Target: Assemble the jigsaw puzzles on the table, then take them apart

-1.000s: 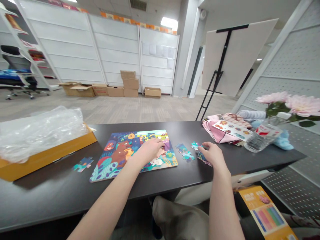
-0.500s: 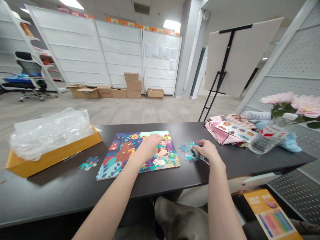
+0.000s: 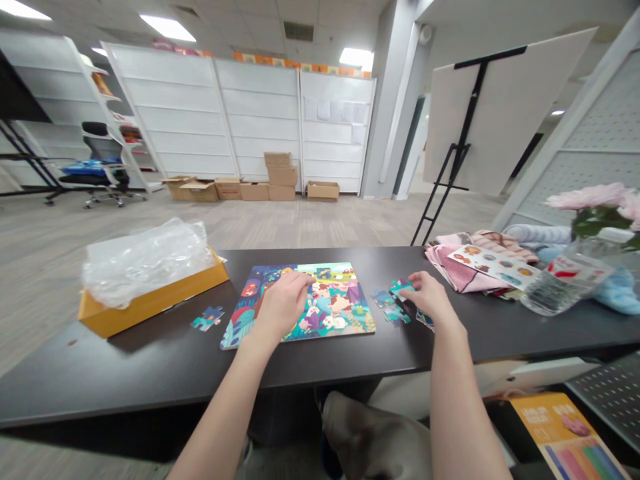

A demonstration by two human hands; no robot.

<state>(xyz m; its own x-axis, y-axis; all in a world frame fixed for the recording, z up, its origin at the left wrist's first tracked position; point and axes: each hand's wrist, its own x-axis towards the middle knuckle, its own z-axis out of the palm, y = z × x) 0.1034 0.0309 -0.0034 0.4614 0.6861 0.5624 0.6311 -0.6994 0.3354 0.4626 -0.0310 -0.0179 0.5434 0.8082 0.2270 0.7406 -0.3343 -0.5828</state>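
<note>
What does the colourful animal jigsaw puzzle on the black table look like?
The colourful rectangular jigsaw puzzle lies flat on the black table, straight ahead of the person. It looks like printed cardboard, with cartoon white rabbits, big leaves and a pale strip along the far side. The left hand rests on its left half and hides part of the picture.

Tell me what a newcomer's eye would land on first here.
The brightly coloured jigsaw puzzle stands out at the middle of the black table, with the left hand resting on it. Just to its right, the right hand touches a cluster of loose puzzle pieces. A yellow box heaped with crumpled clear plastic sits at the table's left, and pink flowers at the far right.
</note>
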